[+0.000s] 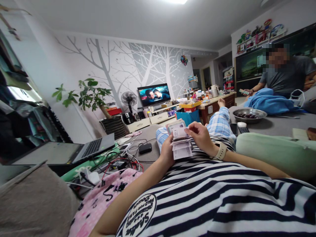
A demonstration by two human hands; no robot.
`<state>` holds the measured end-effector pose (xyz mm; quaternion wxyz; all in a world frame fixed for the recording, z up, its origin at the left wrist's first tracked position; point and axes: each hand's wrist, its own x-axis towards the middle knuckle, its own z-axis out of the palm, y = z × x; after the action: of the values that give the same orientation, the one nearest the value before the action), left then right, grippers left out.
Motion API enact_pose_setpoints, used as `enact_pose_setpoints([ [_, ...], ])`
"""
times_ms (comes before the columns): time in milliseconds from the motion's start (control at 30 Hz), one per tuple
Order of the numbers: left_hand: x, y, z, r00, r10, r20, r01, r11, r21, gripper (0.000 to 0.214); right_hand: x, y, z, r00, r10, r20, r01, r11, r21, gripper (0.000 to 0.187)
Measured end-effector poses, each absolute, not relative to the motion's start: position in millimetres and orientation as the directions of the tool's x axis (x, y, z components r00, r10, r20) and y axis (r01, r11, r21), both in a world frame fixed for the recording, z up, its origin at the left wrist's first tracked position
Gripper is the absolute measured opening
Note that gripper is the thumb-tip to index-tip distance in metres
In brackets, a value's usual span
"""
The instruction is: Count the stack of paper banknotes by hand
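A stack of banknotes (181, 140) is held above my lap, its notes fanned unevenly with several edges hanging down at the bottom. My left hand (168, 149) is closed around the left side of the stack. At the upper right of the notes, my right hand (198, 134) pinches the corner of the top note between thumb and fingers. A pale watch (220, 150) is on my right wrist. Under my forearms lies a black-and-white striped shirt (222, 191), and blue plaid trousers (219, 123) cover my stretched legs.
An open laptop (95, 148), tangled cables and a black box (145, 148) lie to the left. On the right are a green cushion (271, 153), a metal bowl (250, 115) of dark items, and a person (283, 75) holding a phone-like object. A cluttered table (214, 101) stands ahead.
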<state>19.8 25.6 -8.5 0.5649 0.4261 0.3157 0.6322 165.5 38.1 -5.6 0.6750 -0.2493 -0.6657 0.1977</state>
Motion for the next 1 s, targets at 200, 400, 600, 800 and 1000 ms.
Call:
enact_pose_setpoints([
  [200, 19.9, 23.6, -6.2, -0.031, 0.99, 0.137, -0.434, -0.137, 0.891, 0.019, 164.3, 39.8, -8.4, -0.008, 0.593, 0.805, 0.005, 0.805, -0.593, 0.021],
  [400, 21.3, 25.3, -6.8, 0.019, 0.989, 0.144, -0.454, -0.12, 0.883, 0.027, 165.2, 39.7, -8.1, -0.009, 0.555, 0.832, 0.047, 0.831, -0.554, 0.028],
  [600, 20.7, 25.3, -7.3, 0.03, 0.991, 0.129, -0.464, -0.101, 0.88, 0.03, 165.3, 38.7, -8.2, -0.021, 0.556, 0.831, 0.046, 0.831, -0.555, 0.033],
  [800, 21.6, 23.6, -6.0, 0.036, 0.993, 0.108, -0.475, -0.078, 0.877, 0.028, 165.1, 38.5, -9.5, -0.03, 0.581, 0.813, 0.013, 0.814, -0.581, 0.035],
  [1000, 21.3, 25.8, -5.2, -0.037, 0.988, 0.151, -0.469, -0.151, 0.87, 0.028, 164.0, 38.3, -9.7, -0.111, 0.639, 0.761, -0.163, 0.744, -0.648, 0.045],
])
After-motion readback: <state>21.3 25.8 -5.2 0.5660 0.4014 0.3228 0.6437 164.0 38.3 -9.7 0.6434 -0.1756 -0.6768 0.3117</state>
